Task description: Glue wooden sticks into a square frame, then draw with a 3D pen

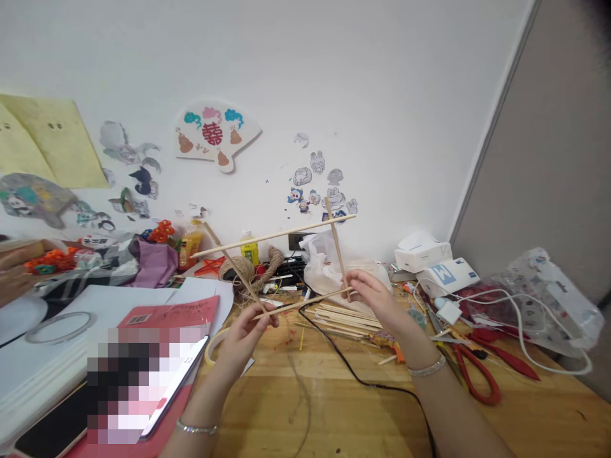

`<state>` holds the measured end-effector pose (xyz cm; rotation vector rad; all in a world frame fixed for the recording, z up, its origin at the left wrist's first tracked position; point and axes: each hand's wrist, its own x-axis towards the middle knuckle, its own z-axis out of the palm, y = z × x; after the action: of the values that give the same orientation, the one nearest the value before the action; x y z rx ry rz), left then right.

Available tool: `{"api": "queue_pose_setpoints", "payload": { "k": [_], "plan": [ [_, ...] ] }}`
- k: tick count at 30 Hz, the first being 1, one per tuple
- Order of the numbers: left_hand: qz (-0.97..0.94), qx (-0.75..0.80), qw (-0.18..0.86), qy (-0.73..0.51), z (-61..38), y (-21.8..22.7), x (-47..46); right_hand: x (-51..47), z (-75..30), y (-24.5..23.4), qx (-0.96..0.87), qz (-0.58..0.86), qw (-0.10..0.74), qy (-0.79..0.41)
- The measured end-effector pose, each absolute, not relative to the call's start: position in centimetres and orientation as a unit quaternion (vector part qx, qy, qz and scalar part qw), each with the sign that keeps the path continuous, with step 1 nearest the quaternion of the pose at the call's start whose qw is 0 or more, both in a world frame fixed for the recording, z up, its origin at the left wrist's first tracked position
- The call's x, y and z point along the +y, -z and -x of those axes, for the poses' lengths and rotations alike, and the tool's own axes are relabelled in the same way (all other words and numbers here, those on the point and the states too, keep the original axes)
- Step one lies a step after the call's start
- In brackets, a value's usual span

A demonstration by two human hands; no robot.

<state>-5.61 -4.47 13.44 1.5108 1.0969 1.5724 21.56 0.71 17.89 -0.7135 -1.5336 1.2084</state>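
Observation:
Between my hands a frame of thin wooden sticks [274, 236] is held up above the table, its sticks crossing near four-sided corners. My left hand [251, 327] is closed around the lower left corner, where two sticks meet. At the lower right corner my right hand [371, 294] pinches the crossing of the bottom stick and the upright one. The upper corners stand free of my hands; how the sticks are joined cannot be made out. Below the frame a pile of loose wooden sticks [346, 320] lies on the table, near a black cable [351, 369].
Red-handled scissors [477, 375] and a white cable [520, 331] lie at the right. Phones and a red folder [167, 308] cover the left side. Twine [236, 272], an orange bottle [189, 245] and white boxes [422, 251] stand by the wall. Another person's hand [14, 273] shows far left.

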Motion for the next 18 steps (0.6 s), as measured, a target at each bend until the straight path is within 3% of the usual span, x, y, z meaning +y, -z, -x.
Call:
{"api": "queue_pose_setpoints", "payload": {
  "k": [18],
  "plan": [
    [-0.593,0.349,0.402,-0.604,6.1,-12.6,-4.2,0.3,-21.4,-18.6,-0.622,0.298,0.518,-0.505]
  ]
}}
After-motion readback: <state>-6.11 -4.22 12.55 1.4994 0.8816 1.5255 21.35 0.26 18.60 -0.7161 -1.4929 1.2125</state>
